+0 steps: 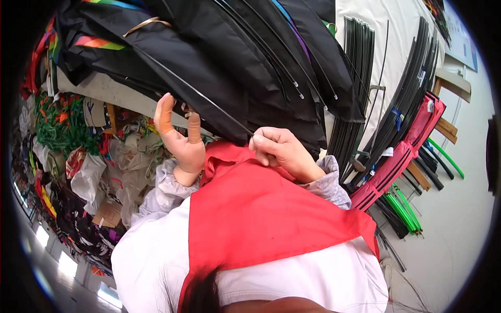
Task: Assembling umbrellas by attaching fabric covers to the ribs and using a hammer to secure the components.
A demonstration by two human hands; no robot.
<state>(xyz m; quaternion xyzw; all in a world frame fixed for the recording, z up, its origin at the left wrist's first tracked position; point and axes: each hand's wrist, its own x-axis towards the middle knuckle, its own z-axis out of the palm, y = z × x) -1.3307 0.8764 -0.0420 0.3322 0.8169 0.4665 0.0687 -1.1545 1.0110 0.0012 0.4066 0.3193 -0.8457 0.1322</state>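
My right hand is closed in a pinch at the near end of a thin dark rod. From there the rod slants up and left across black fabric spread on the table. My left hand is raised left of the rod, apart from it, with its fingers spread and nothing visible in them. Tan tape wraps some of its fingers. More thin rods with pale tips lie over the fabric, which has rainbow-coloured strips at the left.
Bundles of black rods stand on the right, beside a long pink case and green rods. Left of me is a heap of plastic bags, green strands and coloured fabric scraps. A red apron covers my front.
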